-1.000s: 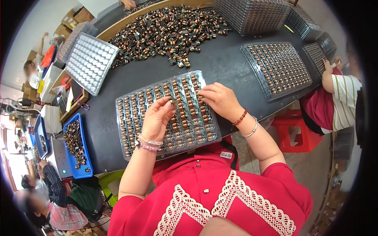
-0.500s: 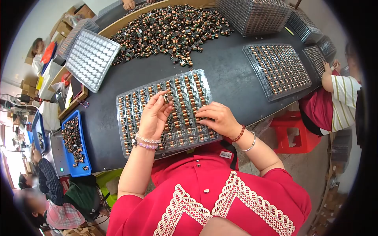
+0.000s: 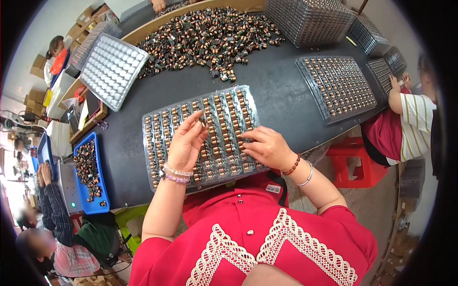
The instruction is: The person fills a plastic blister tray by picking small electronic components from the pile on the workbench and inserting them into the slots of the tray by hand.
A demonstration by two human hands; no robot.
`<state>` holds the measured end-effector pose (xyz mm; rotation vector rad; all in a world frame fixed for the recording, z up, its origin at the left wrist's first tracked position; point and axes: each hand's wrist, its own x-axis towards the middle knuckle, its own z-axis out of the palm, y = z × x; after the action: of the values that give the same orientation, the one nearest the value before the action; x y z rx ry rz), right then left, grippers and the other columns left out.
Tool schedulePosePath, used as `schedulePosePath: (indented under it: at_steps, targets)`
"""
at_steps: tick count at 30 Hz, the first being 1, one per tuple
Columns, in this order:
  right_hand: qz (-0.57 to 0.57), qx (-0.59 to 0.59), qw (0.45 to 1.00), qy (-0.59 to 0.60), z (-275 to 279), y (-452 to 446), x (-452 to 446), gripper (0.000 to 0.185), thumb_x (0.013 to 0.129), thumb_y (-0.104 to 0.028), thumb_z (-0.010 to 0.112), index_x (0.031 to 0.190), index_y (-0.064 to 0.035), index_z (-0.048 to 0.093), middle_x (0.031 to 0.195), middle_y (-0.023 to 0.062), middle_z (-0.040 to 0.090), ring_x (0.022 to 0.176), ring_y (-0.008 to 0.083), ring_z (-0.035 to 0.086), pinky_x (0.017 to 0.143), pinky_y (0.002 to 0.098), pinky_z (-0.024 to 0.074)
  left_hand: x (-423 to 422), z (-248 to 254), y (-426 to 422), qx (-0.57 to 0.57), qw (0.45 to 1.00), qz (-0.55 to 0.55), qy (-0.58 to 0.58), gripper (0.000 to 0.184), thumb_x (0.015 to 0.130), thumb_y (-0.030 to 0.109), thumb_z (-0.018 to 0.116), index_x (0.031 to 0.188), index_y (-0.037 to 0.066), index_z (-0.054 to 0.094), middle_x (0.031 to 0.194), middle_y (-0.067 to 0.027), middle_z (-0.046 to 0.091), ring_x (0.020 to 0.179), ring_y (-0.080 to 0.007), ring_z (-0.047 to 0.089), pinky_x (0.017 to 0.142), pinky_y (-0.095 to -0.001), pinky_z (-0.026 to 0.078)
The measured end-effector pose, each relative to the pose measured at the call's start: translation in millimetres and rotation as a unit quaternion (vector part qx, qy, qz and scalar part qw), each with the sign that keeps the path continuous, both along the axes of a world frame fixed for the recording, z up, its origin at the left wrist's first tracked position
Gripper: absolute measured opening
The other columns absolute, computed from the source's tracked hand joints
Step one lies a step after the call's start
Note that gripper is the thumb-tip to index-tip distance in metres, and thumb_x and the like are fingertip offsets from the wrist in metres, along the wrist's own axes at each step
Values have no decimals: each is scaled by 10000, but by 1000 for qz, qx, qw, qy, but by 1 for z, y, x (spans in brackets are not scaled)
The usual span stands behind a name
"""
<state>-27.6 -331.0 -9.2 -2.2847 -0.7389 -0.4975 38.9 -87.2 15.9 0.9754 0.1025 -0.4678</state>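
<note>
A clear plastic tray [image 3: 157, 183] lies before me, with rows of small copper-wound coils [image 3: 164, 140] in its pockets. Over the tray's middle, my left hand [image 3: 186, 145] is closed, pinching a copper coil [image 3: 202, 122] between thumb and fingers. My right hand [image 3: 268, 148] is low over the tray's right side, thumb and forefinger closed about a coil in one of the right-hand columns. Its fingers partly hide that coil.
A large heap of loose coils [image 3: 205, 38] lies at the back against a wooden edge. A blue bin [image 3: 106, 202] of coils and a tilted empty tray [image 3: 114, 71] are left. Another filled tray [image 3: 338, 88] and stacked trays [image 3: 307, 21] are right. Co-workers sit at both sides.
My right hand has shifted slightly right and stays at the tray's right columns. My left hand still holds its coil and has barely moved.
</note>
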Motion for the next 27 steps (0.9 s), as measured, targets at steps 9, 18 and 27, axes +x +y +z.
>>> schedulePosePath:
  at_steps: [9,18,27]
  targets:
    - [-204,-51,974,80,15,-12,136,380,805,-292,708,1122,-99,626,1101,92,622,950,302,633,812,398,513,10,11,1,83,996,-34,0,394,851,-16,655,1217,53,525,901,-1,582,820,-101,605,729,-197,502]
    - [-275,-215,917,196,-3,17,205,418,789,-372,715,1033,-79,544,1008,167,613,834,329,662,700,427,542,18,8,31,97,995,-11,-11,325,816,-39,682,1107,39,561,979,-2,581,905,-75,571,819,-199,494]
    - [-238,-166,941,172,-10,19,200,242,771,-176,655,1012,-175,633,952,118,604,853,320,635,739,429,527,21,4,27,92,995,-11,-40,277,825,-11,692,1085,34,605,1008,-2,610,932,-81,575,836,-223,493]
